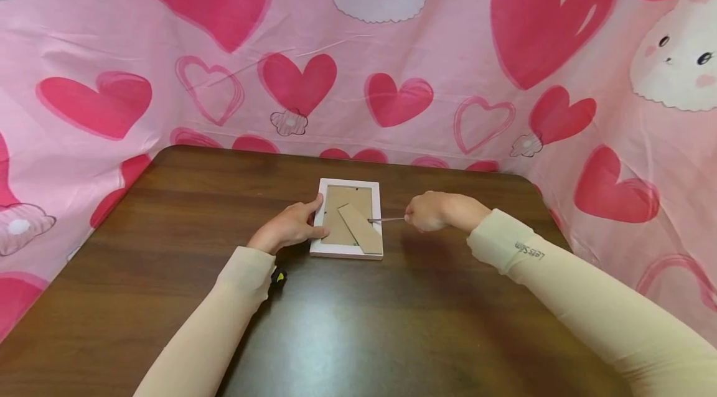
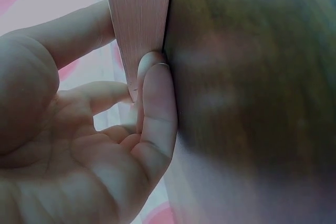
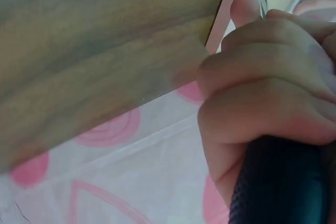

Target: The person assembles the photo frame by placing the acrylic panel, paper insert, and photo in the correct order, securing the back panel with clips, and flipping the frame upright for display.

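A white picture frame (image 1: 346, 251) lies face down on the table in the head view, its brown backing board (image 1: 336, 195) and slanted stand leg (image 1: 361, 229) facing up. My left hand (image 1: 291, 223) holds the frame's left side, thumb over the rim. In the left wrist view, fingers (image 2: 160, 93) of that hand lie along the frame's edge (image 2: 140, 19). To the right, my right hand (image 1: 434, 210) grips a screwdriver (image 1: 389, 219), its thin shaft reaching over the frame's right rim to the backing's edge. Its dark handle (image 3: 283, 177) shows beneath the curled fingers in the right wrist view.
The brown wooden table (image 1: 313, 335) has a pink heart-print cloth (image 1: 235, 104) hanging behind and beside it. A small black and yellow thing (image 1: 278, 275) is beside the left sleeve, partly hidden by it.
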Action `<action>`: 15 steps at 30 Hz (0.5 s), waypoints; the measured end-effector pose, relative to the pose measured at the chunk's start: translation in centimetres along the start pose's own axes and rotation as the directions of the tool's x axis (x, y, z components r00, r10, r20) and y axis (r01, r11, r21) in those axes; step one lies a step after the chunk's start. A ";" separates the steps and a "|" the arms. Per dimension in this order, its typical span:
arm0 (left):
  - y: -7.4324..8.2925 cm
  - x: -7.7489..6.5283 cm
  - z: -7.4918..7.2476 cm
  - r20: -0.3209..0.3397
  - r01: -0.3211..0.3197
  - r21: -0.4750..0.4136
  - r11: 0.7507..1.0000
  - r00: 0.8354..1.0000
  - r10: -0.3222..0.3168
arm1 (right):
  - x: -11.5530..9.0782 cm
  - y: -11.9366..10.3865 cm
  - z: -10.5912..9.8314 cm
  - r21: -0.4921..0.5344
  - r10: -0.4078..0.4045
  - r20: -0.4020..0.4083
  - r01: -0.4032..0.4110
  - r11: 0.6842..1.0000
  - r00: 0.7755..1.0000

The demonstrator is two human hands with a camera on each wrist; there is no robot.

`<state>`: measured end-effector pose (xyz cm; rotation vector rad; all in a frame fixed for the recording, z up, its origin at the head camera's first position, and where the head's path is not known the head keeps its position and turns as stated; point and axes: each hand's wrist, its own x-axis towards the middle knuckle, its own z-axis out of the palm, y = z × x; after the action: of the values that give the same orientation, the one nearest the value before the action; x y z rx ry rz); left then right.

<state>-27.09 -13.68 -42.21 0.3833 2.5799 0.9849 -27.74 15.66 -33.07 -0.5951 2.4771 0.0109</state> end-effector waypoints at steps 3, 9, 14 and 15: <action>0.0 -0.1 0.1 -0.004 0.011 -0.003 1.000 1.000 -0.011 | -0.3 0.8 0.5 -0.036 -0.021 -0.080 0.018 0.999 0.997; 0.1 -0.1 0.2 0.006 0.019 -0.009 1.000 1.000 -0.019 | -1.1 3.1 1.2 0.078 -0.031 -0.156 0.044 0.996 0.987; 0.0 0.0 0.1 -0.009 0.013 0.005 1.000 1.000 -0.013 | -1.8 5.4 1.8 0.131 0.002 -0.245 0.031 0.991 0.969; 0.0 0.0 0.1 -0.011 0.009 0.006 1.000 1.000 -0.009 | -1.8 5.8 1.9 0.137 0.007 -0.268 0.031 0.990 0.964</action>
<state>-27.08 -13.60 -42.30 0.3687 2.5924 0.9786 -27.79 21.91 -34.41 -0.5831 2.7060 -0.2635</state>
